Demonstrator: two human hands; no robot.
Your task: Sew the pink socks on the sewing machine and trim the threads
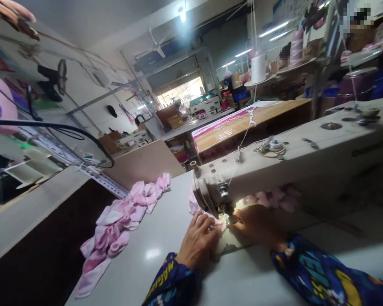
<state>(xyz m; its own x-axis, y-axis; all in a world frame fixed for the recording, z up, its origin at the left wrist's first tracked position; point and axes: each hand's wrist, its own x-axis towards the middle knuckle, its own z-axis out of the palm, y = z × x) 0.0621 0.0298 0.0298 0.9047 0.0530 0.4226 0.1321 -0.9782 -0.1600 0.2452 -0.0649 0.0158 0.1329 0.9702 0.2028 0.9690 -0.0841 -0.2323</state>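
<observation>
Pink fabric pieces [124, 219] lie in a loose, crumpled row along the left side of the pale tabletop [159, 263], perhaps laid there to be within reach of the left arm and clear of the stitching area. Moving right, we come to the left hand [198, 240], its fingers bent and side by side, resting on the near edge of the pink cloth [221, 224]. We take this as a way of keeping the cloth flat and guided; whether the thumb pinches it from below, we cannot tell.

The cloth lies at the tips of the left fingers, reaching into the lit spot under the head of the sewing machine [274, 157], between the two hands. Just beyond it, the right hand [258, 223] comes in from the other side, fingertips close to the needle area, probably to steady the work there. Its fingers are bent and partly hidden, so we cannot tell if they pinch anything. Behind that hand, more pink material [277, 197] lies beneath the machine's arm.
</observation>
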